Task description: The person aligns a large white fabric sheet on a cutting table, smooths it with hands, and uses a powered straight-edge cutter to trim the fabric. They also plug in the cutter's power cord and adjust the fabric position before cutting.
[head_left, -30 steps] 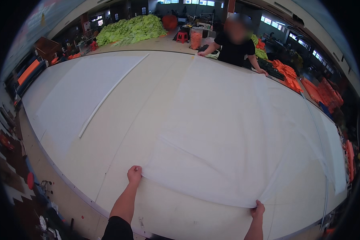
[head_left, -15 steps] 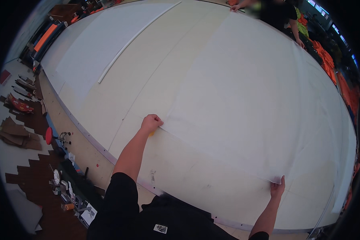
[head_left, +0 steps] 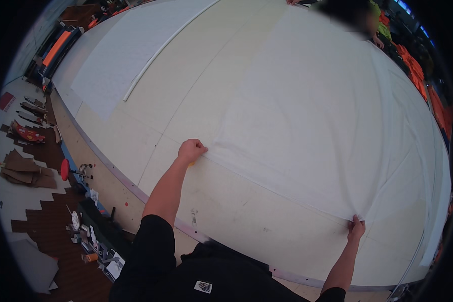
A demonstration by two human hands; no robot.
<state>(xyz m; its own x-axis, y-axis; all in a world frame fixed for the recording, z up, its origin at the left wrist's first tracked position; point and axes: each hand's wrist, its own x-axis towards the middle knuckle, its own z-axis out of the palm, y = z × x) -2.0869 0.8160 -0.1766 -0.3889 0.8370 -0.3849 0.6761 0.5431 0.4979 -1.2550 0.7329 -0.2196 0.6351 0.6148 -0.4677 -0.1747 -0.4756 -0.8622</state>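
Observation:
A thin, see-through white fabric sheet (head_left: 297, 116) lies spread over a large pale table (head_left: 186, 116). My left hand (head_left: 192, 151) pinches the sheet's near left corner. Farther right and nearer to me, my right hand (head_left: 356, 228) grips the same near edge, which runs fairly straight between the two hands. Folds fan out from my right fingers across the sheet's right side. Something small and yellow shows under my left hand, too hidden to name.
Across the table a co-worker (head_left: 337, 15) leans over the sheet's far edge. A long white rod (head_left: 166, 48) lies beside another white sheet (head_left: 121, 55) at the left. A red stool (head_left: 65, 169) and a cluttered black bench (head_left: 98, 226) stand left of the table. Orange cloth (head_left: 412, 68) lies at the far right.
My right hand has lifted slightly and moved a little right, pulling the edge tauter with more folds beside it. My left hand has barely moved. The co-worker has bent lower over the table.

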